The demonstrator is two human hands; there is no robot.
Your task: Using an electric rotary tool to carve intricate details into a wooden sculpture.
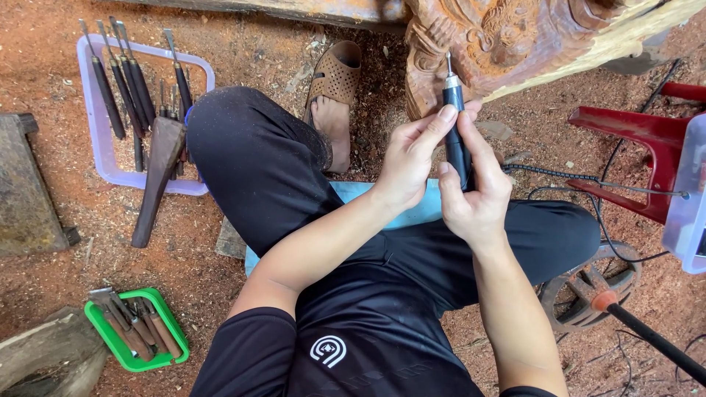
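A black pen-shaped rotary carving tool (pixel 457 121) stands upright, its thin bit pointing up at a carved reddish-brown wood piece (pixel 507 44). My right hand (pixel 476 192) wraps around the tool's lower body. The fingers of my left hand (pixel 412 158) pinch the tool near its silver collar. A braided black cable (pixel 566 176) runs from the tool off to the right. I sit on the ground in black trousers, one foot in a brown sandal (pixel 335 77).
A lilac tray (pixel 99 147) holds several long chisels and a wooden mallet (pixel 156 176). A green tray (pixel 110 340) holds short wood-handled chisels. A red plastic stool (pixel 647 143), a clear box (pixel 690 198) and a wheel (pixel 588 290) are at right. Sawdust covers the ground.
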